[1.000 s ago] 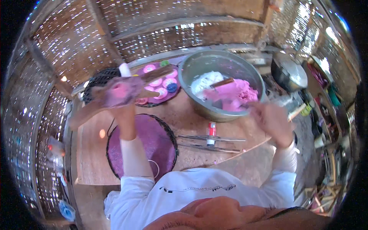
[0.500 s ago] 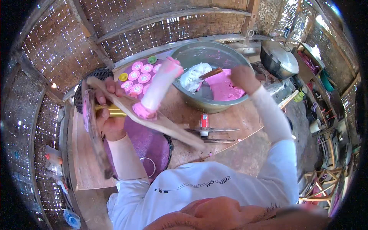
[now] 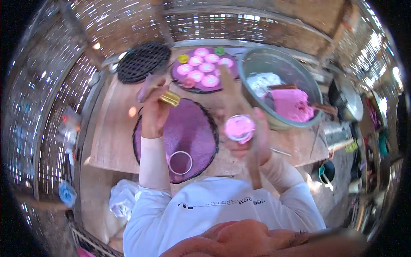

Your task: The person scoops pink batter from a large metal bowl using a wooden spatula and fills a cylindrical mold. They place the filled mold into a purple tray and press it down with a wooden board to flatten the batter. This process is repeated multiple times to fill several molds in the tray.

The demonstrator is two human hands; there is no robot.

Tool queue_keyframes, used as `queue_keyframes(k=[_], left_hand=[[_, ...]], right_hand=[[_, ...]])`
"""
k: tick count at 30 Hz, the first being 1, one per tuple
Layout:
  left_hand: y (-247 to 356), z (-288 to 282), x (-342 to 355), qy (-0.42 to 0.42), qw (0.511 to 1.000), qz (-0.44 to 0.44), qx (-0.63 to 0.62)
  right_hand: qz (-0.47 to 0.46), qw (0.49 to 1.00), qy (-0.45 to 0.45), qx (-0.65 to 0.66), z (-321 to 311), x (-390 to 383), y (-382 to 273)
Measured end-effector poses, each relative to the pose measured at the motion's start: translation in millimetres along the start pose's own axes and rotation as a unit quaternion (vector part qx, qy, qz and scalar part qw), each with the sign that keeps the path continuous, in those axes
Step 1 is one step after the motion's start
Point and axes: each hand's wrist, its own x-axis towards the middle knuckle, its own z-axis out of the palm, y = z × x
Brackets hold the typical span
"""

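Right hand [image 3: 258, 139] gripped a long brown wooden paddle [image 3: 234, 96] with a white-rimmed round tube of pink paste [image 3: 239, 127], right of the round purple dark-rimmed tray [image 3: 199, 128]; mouth faced up, probably against spills. Left hand [image 3: 153, 113] clasped a shiny gold ridged cylinder [image 3: 170, 98] over the tray's far-left edge, seemingly clear of the paddle. 1 white ring [image 3: 180, 151] lay tray-side near.

The wooden tabletop [image 3: 113, 141] bears a purple tray [image 3: 192, 128] beside the left hand [image 3: 155, 112], a black lattice rack [image 3: 143, 62] and a second purple tray [image 3: 177, 77] beyond that hand, and a basin [image 3: 295, 70] beyond the right hand [image 3: 263, 139].
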Motion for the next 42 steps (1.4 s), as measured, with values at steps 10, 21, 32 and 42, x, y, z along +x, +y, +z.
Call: queue_keyframes(k=[10, 21, 32, 42], left_hand=[[45, 13, -92, -0.04, 0.656, 0.292, 0.695], [64, 13, -117, -0.101, 0.682, 0.194, 0.698], [28, 11, -138, -0.078, 0.659, 0.048, 0.746], [11, -33, -126, -0.013, 0.737, 0.039, 0.675]], right_hand=[[-0.154, 0.868, 0.095, -0.462, 13, 51, 2], [-0.163, 0.762, -0.008, -0.627, 61, 59, 13], [-0.072, 0.705, -0.046, -0.704, 27, 64, 38], [0.234, 0.922, 0.032, -0.306, -45, 37, 54]])
